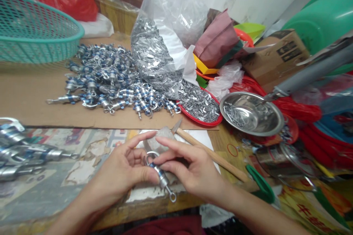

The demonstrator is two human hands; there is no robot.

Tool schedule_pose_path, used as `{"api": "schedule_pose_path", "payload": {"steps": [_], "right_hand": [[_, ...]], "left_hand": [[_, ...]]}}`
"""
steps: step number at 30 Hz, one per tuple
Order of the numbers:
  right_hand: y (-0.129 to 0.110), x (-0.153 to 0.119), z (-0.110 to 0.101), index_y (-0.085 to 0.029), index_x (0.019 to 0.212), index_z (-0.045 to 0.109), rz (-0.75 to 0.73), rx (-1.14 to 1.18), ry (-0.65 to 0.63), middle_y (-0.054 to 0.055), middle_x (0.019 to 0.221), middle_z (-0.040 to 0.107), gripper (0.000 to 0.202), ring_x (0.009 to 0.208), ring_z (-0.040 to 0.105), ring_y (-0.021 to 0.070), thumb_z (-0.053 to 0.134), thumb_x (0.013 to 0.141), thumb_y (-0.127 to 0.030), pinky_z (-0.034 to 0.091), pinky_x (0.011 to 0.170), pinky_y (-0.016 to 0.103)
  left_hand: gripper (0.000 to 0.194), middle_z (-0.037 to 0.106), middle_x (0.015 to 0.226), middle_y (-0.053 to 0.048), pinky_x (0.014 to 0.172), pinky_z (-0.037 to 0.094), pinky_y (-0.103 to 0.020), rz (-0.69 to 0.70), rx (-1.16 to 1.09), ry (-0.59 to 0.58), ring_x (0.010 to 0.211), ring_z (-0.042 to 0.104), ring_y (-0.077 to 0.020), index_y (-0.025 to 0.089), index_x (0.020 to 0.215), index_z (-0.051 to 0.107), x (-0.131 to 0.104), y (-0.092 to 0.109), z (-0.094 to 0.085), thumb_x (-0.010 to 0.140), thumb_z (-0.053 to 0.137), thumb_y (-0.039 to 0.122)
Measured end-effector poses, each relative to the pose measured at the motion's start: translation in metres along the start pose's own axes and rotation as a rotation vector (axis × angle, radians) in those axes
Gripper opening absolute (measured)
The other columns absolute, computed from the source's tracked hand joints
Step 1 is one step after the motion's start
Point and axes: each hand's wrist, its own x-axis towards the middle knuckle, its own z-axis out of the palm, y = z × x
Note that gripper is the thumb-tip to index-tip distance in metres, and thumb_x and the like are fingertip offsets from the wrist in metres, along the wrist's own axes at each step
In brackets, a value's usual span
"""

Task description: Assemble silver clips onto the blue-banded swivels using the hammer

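My left hand (125,169) is closed on the left side of a small silver-and-blue metal fitting (163,179), which has a ring at its lower end and a curved metal loop at its upper end. From the other side, the fingertips of my right hand (190,163) pinch the same fitting near the loop. It is held at a tilt over the front edge of the workbench. Behind the fingers is a grey block (165,132), partly hidden. A hammer (212,154) with a wooden handle lies just beyond my right hand.
Many similar fittings (110,77) are heaped on cardboard, with several more (27,154) at left. A plastic bag (154,51) of small metal pieces leans beside a red dish (201,108) of them. A steel bowl (252,115) stands right; a turquoise basket (38,46) sits back left.
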Motion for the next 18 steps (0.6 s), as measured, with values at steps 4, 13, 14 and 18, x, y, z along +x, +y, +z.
{"api": "schedule_pose_path", "payload": {"steps": [4,13,14,18], "right_hand": [[0.004,0.003,0.008,-0.020,0.123,0.058,0.060,0.015,0.048,0.004,0.089,0.075,0.048,0.083,0.069,0.0160,0.057,0.078,-0.005,0.053,0.081,0.031],[0.008,0.002,-0.014,-0.021,0.100,0.069,-0.119,-0.248,0.350,0.003,0.092,0.069,0.024,0.082,0.062,0.0135,0.058,0.082,-0.011,0.051,0.073,0.026],[0.013,-0.002,-0.025,-0.021,0.100,0.068,-0.092,-0.338,0.411,0.004,0.094,0.067,0.021,0.086,0.062,0.0148,0.056,0.084,-0.013,0.051,0.075,0.028],[0.039,-0.027,-0.066,-0.018,0.112,0.060,0.194,-0.818,0.228,0.008,0.096,0.062,0.029,0.089,0.060,0.0225,0.058,0.085,-0.026,0.049,0.076,0.037]], "left_hand": [[0.095,0.065,0.058,0.006,0.063,0.051,-0.030,0.002,-0.003,0.006,0.065,0.067,-0.0206,0.023,0.131,0.044,0.000,0.001,0.001,0.046,0.085,0.014],[0.097,0.068,0.061,0.005,0.056,0.048,-0.025,-0.019,-0.015,0.011,0.057,0.061,-0.0140,0.021,0.131,0.041,0.000,0.001,0.000,0.046,0.085,0.012],[0.098,0.069,0.062,0.005,0.056,0.048,-0.025,-0.024,-0.014,0.015,0.056,0.061,-0.0140,0.021,0.132,0.041,-0.001,0.002,0.000,0.045,0.085,0.012],[0.100,0.068,0.061,0.006,0.056,0.048,-0.026,-0.030,-0.015,0.032,0.056,0.061,-0.0141,0.020,0.132,0.043,0.000,0.003,0.001,0.042,0.085,0.010]]}}
